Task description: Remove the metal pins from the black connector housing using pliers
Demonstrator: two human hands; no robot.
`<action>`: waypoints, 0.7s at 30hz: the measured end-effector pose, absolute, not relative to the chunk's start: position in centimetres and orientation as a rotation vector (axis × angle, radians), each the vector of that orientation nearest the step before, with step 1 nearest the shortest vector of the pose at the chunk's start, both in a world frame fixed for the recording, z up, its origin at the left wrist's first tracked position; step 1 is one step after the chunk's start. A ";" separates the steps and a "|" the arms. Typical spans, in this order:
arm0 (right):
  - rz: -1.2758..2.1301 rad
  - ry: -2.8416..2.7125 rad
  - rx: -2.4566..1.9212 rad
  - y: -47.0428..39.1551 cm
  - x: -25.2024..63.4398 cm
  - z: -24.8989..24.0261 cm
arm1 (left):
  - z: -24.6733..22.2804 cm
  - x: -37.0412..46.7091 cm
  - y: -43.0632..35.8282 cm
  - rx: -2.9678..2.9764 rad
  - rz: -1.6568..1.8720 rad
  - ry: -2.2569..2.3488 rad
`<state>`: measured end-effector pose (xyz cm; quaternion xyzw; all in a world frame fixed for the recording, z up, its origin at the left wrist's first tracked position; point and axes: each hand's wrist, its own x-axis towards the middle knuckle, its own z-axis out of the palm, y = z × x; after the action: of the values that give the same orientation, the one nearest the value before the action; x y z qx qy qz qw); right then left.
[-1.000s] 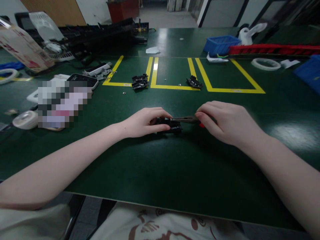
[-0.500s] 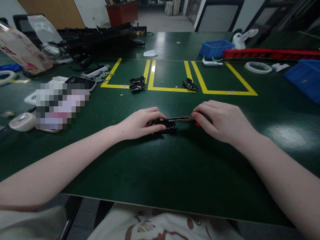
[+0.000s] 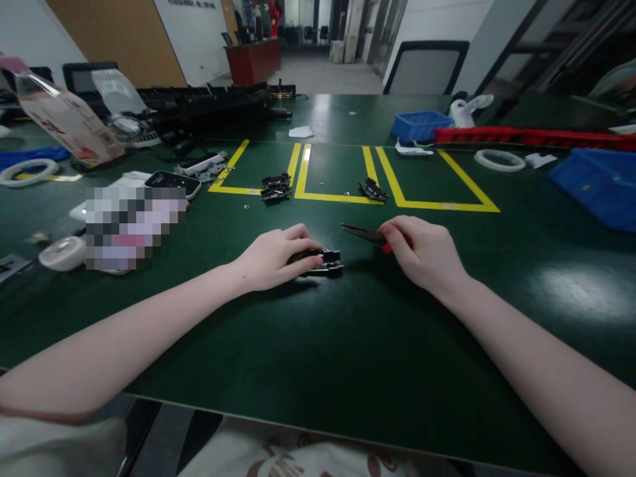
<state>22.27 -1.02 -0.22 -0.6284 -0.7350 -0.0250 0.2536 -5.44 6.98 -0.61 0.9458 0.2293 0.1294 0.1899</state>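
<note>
My left hand (image 3: pixel 278 258) grips a small black part with metal bits (image 3: pixel 330 261) between thumb and fingers, low over the green table. Its left end is hidden by the fingers. In my right hand (image 3: pixel 422 248) is a pair of needle-nose pliers (image 3: pixel 365 233) with red handles, mostly covered by the palm. The jaws point left and stand apart from the black part, above its right end. Beyond the hands lie similar black parts (image 3: pixel 275 188) at one yellow tape outline and another black part (image 3: pixel 373 189) at the middle outline.
Left are a blurred-out phone-like item (image 3: pixel 136 232), a dark device (image 3: pixel 173 184), a tape roll (image 3: pixel 28 172) and a bottle (image 3: pixel 69 112). Blue bins (image 3: pixel 596 189) and a long red strip (image 3: pixel 527 138) lie right. A small ring (image 3: pixel 246 207) rests on the table (image 3: pixel 318 371).
The pliers have come off the black part and moved slightly right with my right hand. My left hand still holds the part. The head view has tilted up a little.
</note>
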 end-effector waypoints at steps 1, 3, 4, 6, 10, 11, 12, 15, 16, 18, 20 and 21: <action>-0.062 -1.999 -1.709 -1.0 22.2 -0.2 | -0.6 -5.5 6.9 2.682 0.350 0.654; -0.051 -2.011 -1.709 -1.1 22.0 -0.3 | -0.5 -5.5 6.8 2.721 0.330 0.665; -0.044 -2.023 -1.707 -1.1 21.9 -0.3 | -0.5 -5.5 6.8 2.734 0.324 0.668; -0.032 -2.050 -1.703 -1.2 21.7 -0.4 | -0.4 -5.4 6.7 2.737 0.323 0.670; -0.020 -2.096 -1.699 -1.1 21.7 -0.6 | -0.2 -5.2 6.7 2.656 0.348 0.666; -0.019 -2.101 -1.702 -1.1 21.7 -0.7 | -0.2 -5.2 6.7 2.628 0.358 0.669; -0.019 -2.104 -1.705 -1.0 21.8 -0.7 | -0.2 -5.2 6.7 2.601 0.366 0.674; -0.015 -2.100 -1.716 -0.9 21.8 -0.8 | -0.3 -5.2 7.0 2.552 0.379 0.680; -0.012 -2.097 -1.719 -0.9 21.9 -0.8 | -0.3 -5.2 7.1 2.544 0.376 0.675; -0.006 -2.093 -1.723 -0.8 21.9 -0.9 | -0.3 -5.2 7.3 2.538 0.370 0.663; -0.008 -2.088 -1.724 -0.8 21.9 -0.9 | -0.3 -5.2 7.5 2.546 0.367 0.653; -0.012 -2.087 -1.722 -0.8 21.9 -1.0 | -0.3 -5.2 7.6 2.558 0.364 0.647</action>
<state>21.92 -0.81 -0.98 -0.6213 -0.7530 -0.0042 0.2164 -5.25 7.56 -0.31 0.9331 0.2362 0.1328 0.2365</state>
